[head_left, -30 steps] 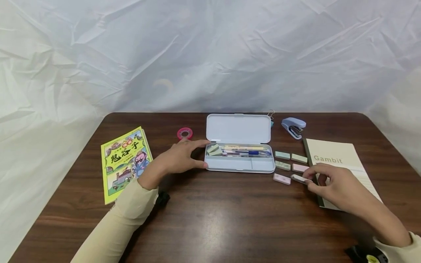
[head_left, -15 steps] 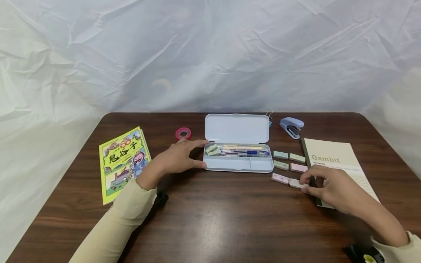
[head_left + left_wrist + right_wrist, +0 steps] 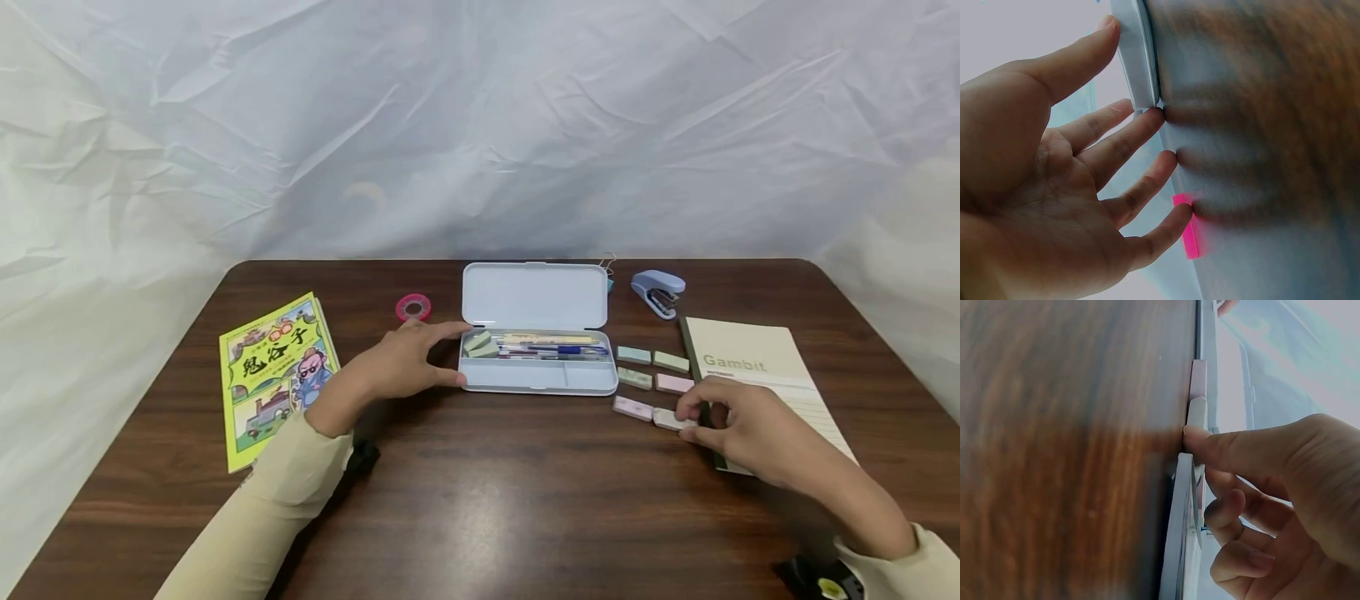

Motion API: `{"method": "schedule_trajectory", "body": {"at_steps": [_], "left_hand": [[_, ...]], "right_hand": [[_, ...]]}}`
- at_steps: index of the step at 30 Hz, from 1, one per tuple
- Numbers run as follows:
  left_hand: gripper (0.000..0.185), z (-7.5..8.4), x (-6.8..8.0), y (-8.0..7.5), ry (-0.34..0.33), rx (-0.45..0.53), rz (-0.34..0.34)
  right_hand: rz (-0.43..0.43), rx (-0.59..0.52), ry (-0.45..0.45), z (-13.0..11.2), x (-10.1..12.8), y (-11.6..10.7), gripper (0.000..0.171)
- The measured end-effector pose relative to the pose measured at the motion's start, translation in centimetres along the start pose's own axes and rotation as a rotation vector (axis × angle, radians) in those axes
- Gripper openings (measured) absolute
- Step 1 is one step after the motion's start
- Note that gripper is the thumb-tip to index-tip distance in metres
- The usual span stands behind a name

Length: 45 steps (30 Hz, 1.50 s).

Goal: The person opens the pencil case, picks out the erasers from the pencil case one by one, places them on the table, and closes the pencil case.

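Note:
In the head view, my left hand (image 3: 397, 365) touches the left end of an open white pencil case (image 3: 510, 379), its fingers extended and apart. The left wrist view shows the thumb against the wall of the case (image 3: 1135, 50). Pens (image 3: 558, 351) and greenish erasers (image 3: 482, 345) lie inside. My right hand (image 3: 738, 421) pinches a whitish eraser (image 3: 666, 419) between thumb and forefinger, its left end right at a pink eraser (image 3: 633, 408). Behind these are several more erasers in pairs, such as a light blue eraser (image 3: 634, 355) and a green patterned eraser (image 3: 634, 378).
A notebook (image 3: 750, 342) lies under and beside my right hand. The stapler (image 3: 658, 293) stands behind the erasers. A pink tape roll (image 3: 413, 307) and a yellow comic book (image 3: 273, 375) are at the left. A binder clip (image 3: 609, 268) peeks out behind the case lid (image 3: 534, 296).
My right hand has brought the whitish eraser down flat, in line with the pink one. My left hand keeps its place at the case. The whole view has shifted slightly.

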State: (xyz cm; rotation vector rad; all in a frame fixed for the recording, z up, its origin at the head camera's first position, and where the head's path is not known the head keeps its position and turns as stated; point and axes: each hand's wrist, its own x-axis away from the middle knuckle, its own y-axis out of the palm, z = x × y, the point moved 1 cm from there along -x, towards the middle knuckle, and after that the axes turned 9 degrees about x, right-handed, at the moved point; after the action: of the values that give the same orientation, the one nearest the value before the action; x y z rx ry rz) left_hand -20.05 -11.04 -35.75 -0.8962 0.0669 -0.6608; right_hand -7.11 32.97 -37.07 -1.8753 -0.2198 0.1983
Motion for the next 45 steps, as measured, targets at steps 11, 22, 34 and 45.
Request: {"method": "schedule_trajectory", "body": {"at_steps": [11, 22, 34, 45], "left_hand": [[0.081, -0.4, -0.2, 0.3, 0.001, 0.004, 0.010], [0.081, -0.7, -0.3, 0.4, -0.004, 0.008, 0.013], [0.083, -3.5, -2.1, 1.4, 0.010, -0.001, 0.021], [0.085, -3.1, -1.9, 1.3, 0.026, -0.008, 0.021]], "right_hand": [[0.024, -0.064, 0.030, -2.6, -1.4, 0.1, 0.016], [0.077, -0.142, -0.051, -7.9, -5.6, 0.9, 0.012], [0.084, -0.163, -0.114, -12.7, -10.8, 3.0, 0.026], [0.048, -0.143, -0.127, -15.2, -14.1, 4.4, 0.028]]}}
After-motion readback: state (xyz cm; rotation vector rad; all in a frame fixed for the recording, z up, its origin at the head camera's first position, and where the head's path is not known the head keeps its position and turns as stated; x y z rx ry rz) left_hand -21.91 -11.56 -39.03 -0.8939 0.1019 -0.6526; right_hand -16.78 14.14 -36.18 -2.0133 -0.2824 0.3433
